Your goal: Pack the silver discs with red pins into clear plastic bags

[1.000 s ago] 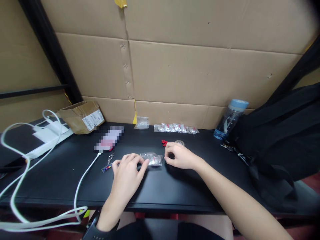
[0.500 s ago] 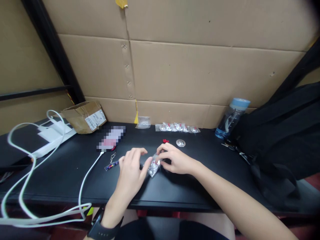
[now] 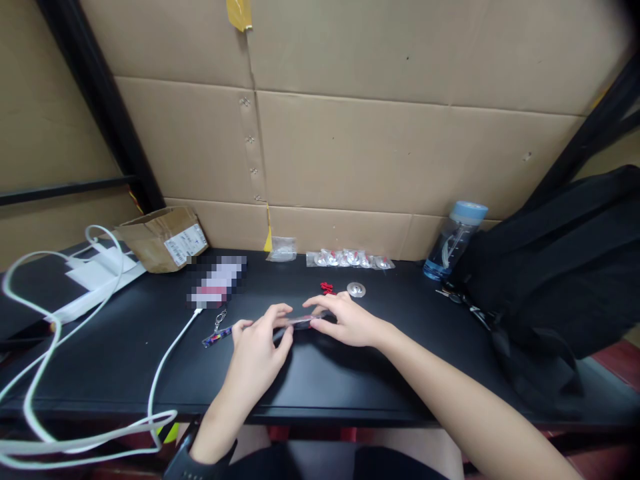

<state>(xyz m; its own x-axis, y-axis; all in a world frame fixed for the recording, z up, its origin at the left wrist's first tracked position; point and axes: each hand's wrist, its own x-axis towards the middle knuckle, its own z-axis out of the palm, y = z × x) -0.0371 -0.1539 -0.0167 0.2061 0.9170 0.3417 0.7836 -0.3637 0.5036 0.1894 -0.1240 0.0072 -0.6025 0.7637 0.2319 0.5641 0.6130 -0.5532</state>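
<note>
A small clear plastic bag (image 3: 302,321) is held nearly edge-on between my two hands, above the black table. My left hand (image 3: 261,339) has its thumb and fingers closed at the bag's left end. The thumb and fingers of my right hand (image 3: 347,320) pinch its right end. Little of the bag's contents can be made out. Just beyond my right hand lie some small red pieces (image 3: 327,288) and a round silvery disc (image 3: 356,289). Farther back, a row of clear bags with silvery discs and red bits (image 3: 350,258) lies along the cardboard wall.
An empty-looking clear bag (image 3: 283,249), an open cardboard box (image 3: 163,239), a phone (image 3: 219,280) on a white cable and a keychain (image 3: 218,335) are left. A water bottle (image 3: 455,240), keys (image 3: 453,293) and a black backpack (image 3: 555,260) are right.
The clear bag has been raised and turned from face-up to nearly edge-on. My left fingers have closed in on its left end. The whole view has shifted slightly.
</note>
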